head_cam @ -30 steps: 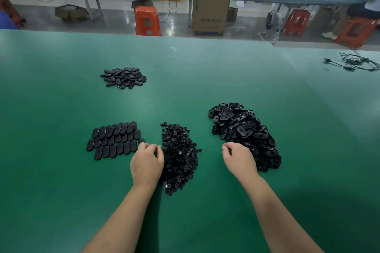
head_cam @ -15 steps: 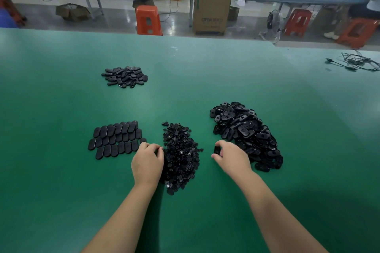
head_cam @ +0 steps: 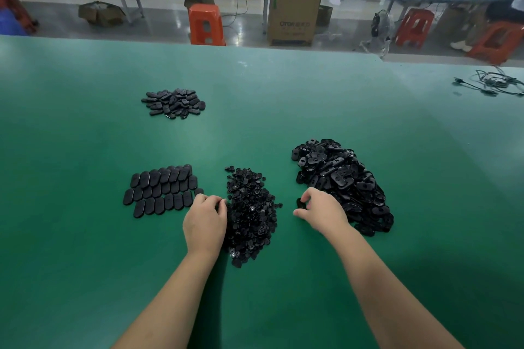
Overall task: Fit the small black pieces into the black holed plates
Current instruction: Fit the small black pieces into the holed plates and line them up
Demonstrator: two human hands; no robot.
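A heap of small black pieces (head_cam: 251,214) lies in the middle of the green table (head_cam: 283,99). To its right is a larger heap of black holed plates (head_cam: 340,178). My left hand (head_cam: 204,224) rests at the left edge of the small pieces, fingers curled into the pile; what it holds is hidden. My right hand (head_cam: 321,211) pinches one black holed plate (head_cam: 301,203) just left of the plate heap.
Neat rows of black oval plates (head_cam: 161,190) lie left of my left hand. A smaller loose pile of plates (head_cam: 173,103) sits farther back. Black cables (head_cam: 493,83) lie at the far right. Beyond the table edge are orange stools (head_cam: 206,24) and boxes.
My right hand has drawn a plate out of the right heap and moved it left toward the small pieces. My left hand has stayed at the pile's edge.
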